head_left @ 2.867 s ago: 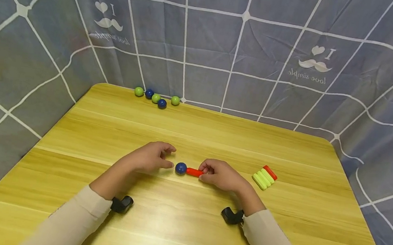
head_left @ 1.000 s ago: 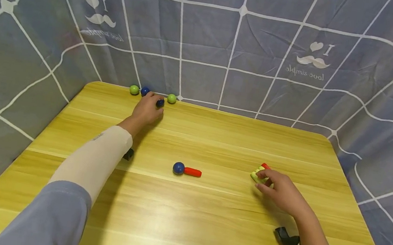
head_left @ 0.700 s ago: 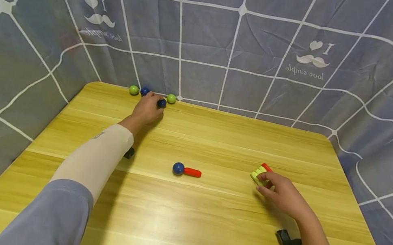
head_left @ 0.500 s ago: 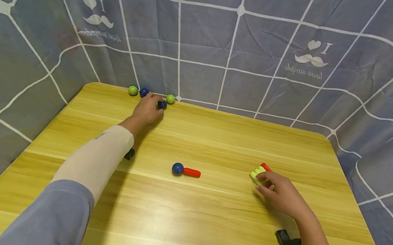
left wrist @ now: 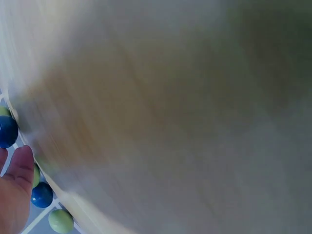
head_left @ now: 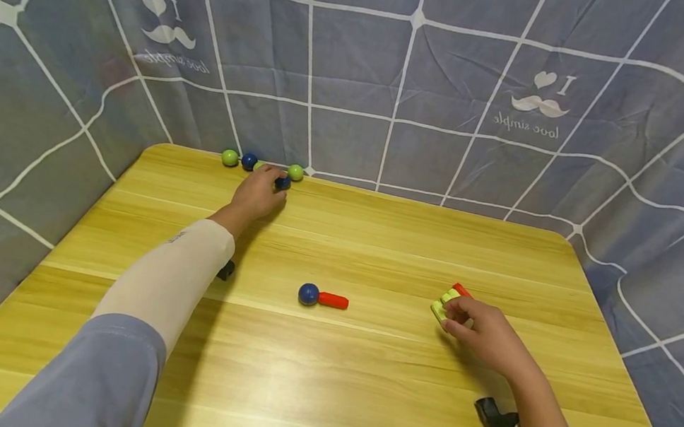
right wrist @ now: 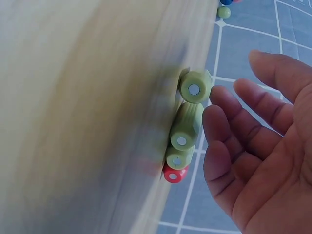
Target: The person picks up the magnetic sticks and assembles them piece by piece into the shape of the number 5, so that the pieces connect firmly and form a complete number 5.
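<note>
Left hand (head_left: 257,194) at the bench's (head_left: 319,396) far edge, near the left corner, beside a blue ball (head_left: 282,183); can't tell its grip! Right hand (head_left: 485,331), grip released, by green rods (right wrist: 185,126) towards the right edge, probably bunched for quick picking.

Blue ball (head_left: 283,182) near far edge of worktop (head_left: 308,387). Three yellow-green sticks (right wrist: 184,137) in row beside red stick (right wrist: 174,175). Second blue ball (head_left: 308,294) touching second red stick (head_left: 334,301), mid-worktop.

Bright head view, pale glare on the tabletop (head_left: 290,378), soft shadows, duller wrist views (the left mostly blurred)
</note>
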Tool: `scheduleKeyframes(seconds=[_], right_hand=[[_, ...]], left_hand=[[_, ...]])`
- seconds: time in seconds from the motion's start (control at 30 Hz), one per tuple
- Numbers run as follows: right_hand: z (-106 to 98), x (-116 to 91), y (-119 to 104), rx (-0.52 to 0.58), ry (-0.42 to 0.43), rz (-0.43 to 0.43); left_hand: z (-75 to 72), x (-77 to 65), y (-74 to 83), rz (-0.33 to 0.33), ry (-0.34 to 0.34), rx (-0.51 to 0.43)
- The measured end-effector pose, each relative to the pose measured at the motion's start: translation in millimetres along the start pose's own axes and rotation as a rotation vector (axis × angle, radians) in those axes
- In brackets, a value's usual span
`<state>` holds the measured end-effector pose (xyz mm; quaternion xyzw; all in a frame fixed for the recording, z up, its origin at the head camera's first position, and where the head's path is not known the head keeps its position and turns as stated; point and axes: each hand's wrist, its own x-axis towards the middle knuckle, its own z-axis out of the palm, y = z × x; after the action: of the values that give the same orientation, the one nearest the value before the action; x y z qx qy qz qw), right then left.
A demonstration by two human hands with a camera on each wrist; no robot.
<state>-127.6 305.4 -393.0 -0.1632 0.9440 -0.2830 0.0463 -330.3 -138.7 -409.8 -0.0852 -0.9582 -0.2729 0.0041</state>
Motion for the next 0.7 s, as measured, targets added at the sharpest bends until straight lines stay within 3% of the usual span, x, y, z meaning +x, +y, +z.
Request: scheduleKeyframes(seconds=[0.37,0.7], right_hand=[[-1.0,2.7,-0.2,0.02,0.007,0.004],[-0.2,4.6,-1.4,0.029,-0.023,0.01]], left_hand=[[3.9,0.3,-1.2,-0.018,0.073,-0.038],[4.9,1.5,-0.8,-0.002,0.031,-0.049]])
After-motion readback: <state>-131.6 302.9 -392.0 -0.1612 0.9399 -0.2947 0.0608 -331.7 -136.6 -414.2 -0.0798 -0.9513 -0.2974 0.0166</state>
